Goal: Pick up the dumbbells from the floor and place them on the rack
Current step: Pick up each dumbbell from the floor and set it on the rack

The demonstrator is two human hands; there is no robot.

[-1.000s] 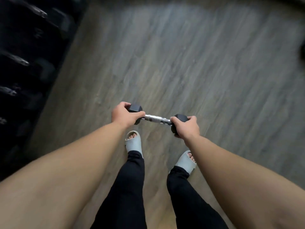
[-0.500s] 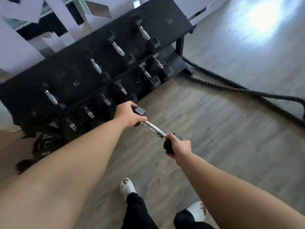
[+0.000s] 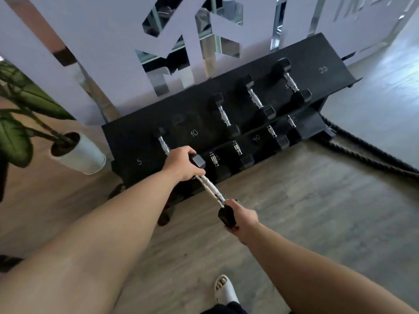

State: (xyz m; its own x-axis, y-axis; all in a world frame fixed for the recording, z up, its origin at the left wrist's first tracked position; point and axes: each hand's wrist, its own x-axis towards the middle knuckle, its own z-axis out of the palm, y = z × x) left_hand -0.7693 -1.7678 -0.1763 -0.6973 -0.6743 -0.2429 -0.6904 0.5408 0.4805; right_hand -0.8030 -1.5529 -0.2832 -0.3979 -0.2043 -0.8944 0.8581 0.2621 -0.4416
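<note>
At the far left a leafy plant (image 3: 15, 123) stands tilted in a white pot (image 3: 84, 156) on the wood floor (image 3: 306, 200), just beside the left end of the black rack (image 3: 140, 141); the rack's sloped upper shelf carries white numbers 5, 10 and 20, and a small dumbbell (image 3: 163, 143) lies near its left end, partly hidden by the left hand (image 3: 182, 164); that hand is closed around the far black head of the held dumbbell (image 3: 212, 191), which hangs in the air over the rack's front edge, touching neither the floor nor a shelf; its chrome handle runs diagonally down to the near head, which the right hand (image 3: 242, 217) grips from the right side, fingers wrapped about it; further right, three larger dumbbells (image 3: 255, 98) rest on the upper shelf, and more sit on the lower shelf below; past the rack's right end a thick dark rope (image 3: 362, 148) trails across the floor; near the bottom edge a foot in a white sandal (image 3: 225, 288) stands on the floor.
</note>
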